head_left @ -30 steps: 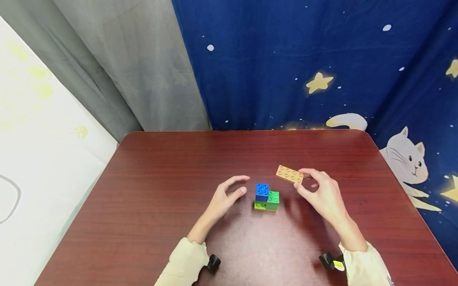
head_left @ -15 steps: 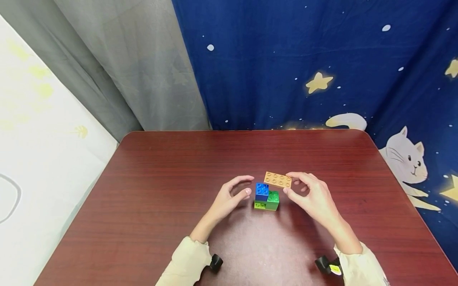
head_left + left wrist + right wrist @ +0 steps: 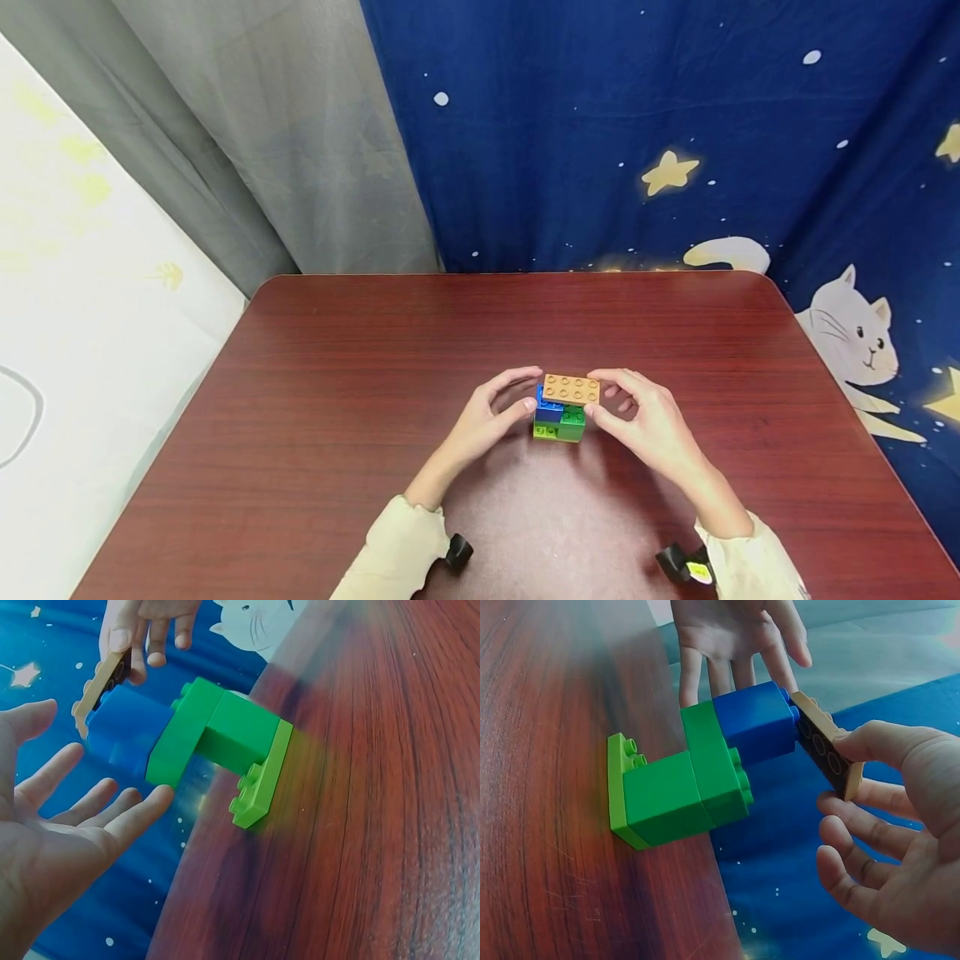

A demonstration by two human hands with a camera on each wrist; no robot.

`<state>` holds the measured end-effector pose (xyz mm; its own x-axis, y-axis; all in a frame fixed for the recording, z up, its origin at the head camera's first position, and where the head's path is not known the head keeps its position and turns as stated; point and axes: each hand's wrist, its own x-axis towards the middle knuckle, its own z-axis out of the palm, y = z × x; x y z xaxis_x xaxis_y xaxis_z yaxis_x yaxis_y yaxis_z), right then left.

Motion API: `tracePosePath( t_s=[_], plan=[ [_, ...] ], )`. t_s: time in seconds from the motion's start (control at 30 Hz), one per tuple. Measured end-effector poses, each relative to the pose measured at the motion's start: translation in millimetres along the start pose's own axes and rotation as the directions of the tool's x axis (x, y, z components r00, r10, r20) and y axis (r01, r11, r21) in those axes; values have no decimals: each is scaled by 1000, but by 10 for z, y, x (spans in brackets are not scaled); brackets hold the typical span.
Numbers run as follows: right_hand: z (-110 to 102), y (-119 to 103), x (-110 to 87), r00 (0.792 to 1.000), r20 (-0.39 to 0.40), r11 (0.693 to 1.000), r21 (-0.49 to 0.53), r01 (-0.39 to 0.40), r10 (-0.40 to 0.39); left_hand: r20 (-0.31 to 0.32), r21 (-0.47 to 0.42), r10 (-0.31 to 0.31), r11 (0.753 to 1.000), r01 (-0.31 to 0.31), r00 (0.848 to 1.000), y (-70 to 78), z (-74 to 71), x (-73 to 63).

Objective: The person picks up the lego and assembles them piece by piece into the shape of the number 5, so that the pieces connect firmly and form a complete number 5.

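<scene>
My right hand pinches one end of a flat orange-tan building brick between thumb and fingers. This flat brick is tilted, its far end at the studs of a blue brick; I cannot tell whether they are joined. The blue brick tops a small stack, sitting on one side of a green brick. Below is another green brick on a flat lime-green brick, which stands on the table. My left hand is beside the stack's left side, fingers spread and loosely bent, holding nothing.
The stack stands on a reddish-brown wooden table. A blue curtain with stars and a cat and a grey curtain hang behind it. White cloth is at the left. Each wrist wears a black camera mount.
My right hand has carried the flat orange-tan brick leftward from beyond the stack to over the blue brick, turning it straighter. My left hand has edged rightward, closer to the stack.
</scene>
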<state>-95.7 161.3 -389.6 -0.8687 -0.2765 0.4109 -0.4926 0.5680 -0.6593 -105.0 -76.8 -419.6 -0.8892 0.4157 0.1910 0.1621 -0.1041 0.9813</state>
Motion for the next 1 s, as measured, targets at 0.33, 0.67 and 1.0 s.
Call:
tracePosePath(
  t_s=[0.33,0.67,1.0],
  plan=[
    [41,4,-3,999,41,998,65,-19,17,31,-66,-107,992,109,994,269,91,-33],
    [81,40,13,998,57,998,65,-1,-3,32,-123,-134,983,137,990,221,129,-24],
    [77,67,14,998,63,997,79,11,-16,9,-111,-146,983,146,989,177,149,10]
  ],
)
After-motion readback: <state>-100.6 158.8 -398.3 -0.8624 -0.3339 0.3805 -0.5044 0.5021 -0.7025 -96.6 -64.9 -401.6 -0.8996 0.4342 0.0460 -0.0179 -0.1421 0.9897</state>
